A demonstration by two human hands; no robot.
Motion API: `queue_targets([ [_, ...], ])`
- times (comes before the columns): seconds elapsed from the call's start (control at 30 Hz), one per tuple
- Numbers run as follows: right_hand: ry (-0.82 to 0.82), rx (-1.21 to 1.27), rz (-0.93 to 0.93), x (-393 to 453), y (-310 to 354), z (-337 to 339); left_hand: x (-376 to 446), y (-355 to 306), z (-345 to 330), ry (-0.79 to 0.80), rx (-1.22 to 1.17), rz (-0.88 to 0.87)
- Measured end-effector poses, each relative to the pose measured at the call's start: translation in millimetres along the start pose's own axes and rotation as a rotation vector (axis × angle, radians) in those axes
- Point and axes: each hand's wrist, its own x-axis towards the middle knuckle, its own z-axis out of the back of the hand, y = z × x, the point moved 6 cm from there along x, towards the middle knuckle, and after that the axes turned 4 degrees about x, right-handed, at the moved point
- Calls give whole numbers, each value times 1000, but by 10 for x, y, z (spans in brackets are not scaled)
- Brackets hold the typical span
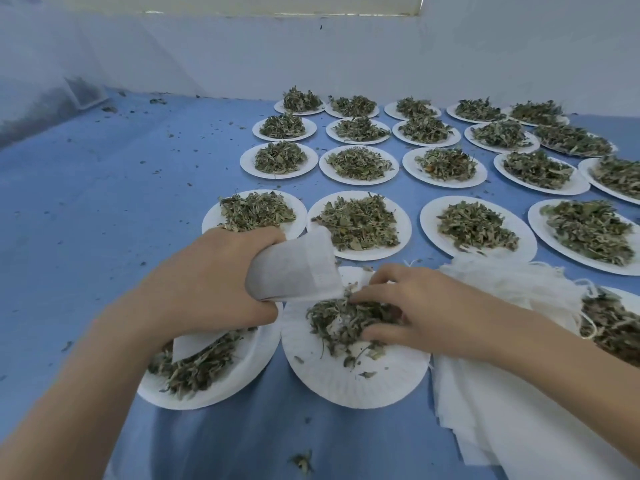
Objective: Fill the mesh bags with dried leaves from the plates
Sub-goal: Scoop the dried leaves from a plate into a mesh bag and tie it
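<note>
My left hand [211, 289] has its grip on one mesh bag [294, 268]; my right hand [415, 303] pinches dried leaves [346, 320] off the near plate [353, 382]. Most plates [381, 252] look untouched, I judge.

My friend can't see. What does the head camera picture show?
A left hand holds a white mesh bag open while the right hand gathers dried leaves from a paper plate. Many more plates of leaves fill the blue table, with spare bags at right.
</note>
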Motion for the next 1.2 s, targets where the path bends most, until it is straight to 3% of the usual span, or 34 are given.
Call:
queue_targets([
  [0.2, -134, 69, 77, -2, 54, 131, -38, 0, -25, 29, 16, -21],
  [0.37, -365, 180, 140, -141, 85, 603, -72, 54, -6, 4, 43, -8],
  [0.7, -523, 206, 282, -46, 450, 749, -32, -125, 6, -77, -18, -98],
  [0.83, -648, 413, 262, -36, 446, 751, -21, -186, 14, -158, -79, -132],
  [0.93, -589, 626, 240, -1, 417, 710, -22, -210, 30, -220, -139, -146],
  [1.1, -347, 573, 241, 13, 408, 701, -10, -210, 60, -222, -148, -140],
  [1.2, -477, 594, 222, 1, 386, 742, -1, -231, 83, -225, -172, -147],
])
